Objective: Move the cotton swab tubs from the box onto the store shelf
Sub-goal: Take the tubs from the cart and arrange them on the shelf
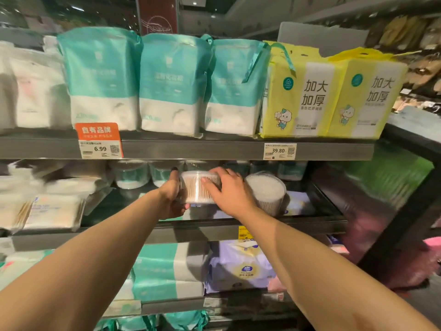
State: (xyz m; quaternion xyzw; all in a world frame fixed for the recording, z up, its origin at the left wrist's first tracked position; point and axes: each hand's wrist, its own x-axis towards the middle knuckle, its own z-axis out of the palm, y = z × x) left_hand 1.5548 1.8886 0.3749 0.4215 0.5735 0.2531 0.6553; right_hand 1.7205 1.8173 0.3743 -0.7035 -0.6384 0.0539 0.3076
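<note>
Cotton swab tub (pixel 199 191) — over middle shelf (pixel 214 226) | left hand (pixel 172 195) grips side | right hand (pixel 229 191) — fingers curled around front

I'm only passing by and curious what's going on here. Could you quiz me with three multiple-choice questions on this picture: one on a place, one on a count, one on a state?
1. Where is the held tub? A on the floor; B at the middle shelf; C in a box.
2. How many teal bags stand on the upper shelf? A one; B three; C five.
3. The left hand and right hand: A both grip the tub; B both hang free; C hold a bag.
Key: 1 B, it is just above that shelf's board. 2 B, three stand side by side. 3 A, fingers curl round its sides.
</note>
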